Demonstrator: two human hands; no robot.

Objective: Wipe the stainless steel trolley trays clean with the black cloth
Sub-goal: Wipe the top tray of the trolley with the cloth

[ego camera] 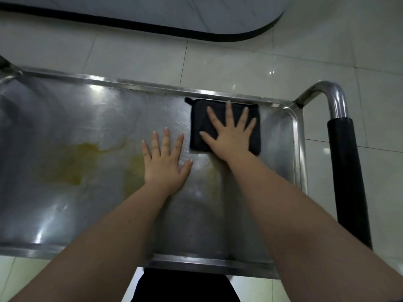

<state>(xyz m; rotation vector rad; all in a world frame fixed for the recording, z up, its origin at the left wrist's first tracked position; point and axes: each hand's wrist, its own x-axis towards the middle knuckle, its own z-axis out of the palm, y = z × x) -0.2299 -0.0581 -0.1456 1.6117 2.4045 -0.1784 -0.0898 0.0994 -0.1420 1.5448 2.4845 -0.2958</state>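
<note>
Black cloth [198, 118] against far tray rim [152, 89], right hand [231, 139] on it, fingers [228, 112] splayed, left hand [164, 168] splayed, seemingly on bare steel.

No readable text, no labels — no brands, no numbers

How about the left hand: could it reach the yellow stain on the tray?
Probably yes: the left hand lies flat on the tray beside the yellow stain, with only bare steel between them.

Glossy pale floor tiles [239, 66] reflected overhead light; a white, black-edged mattress [152, 12] lay beyond.
</note>
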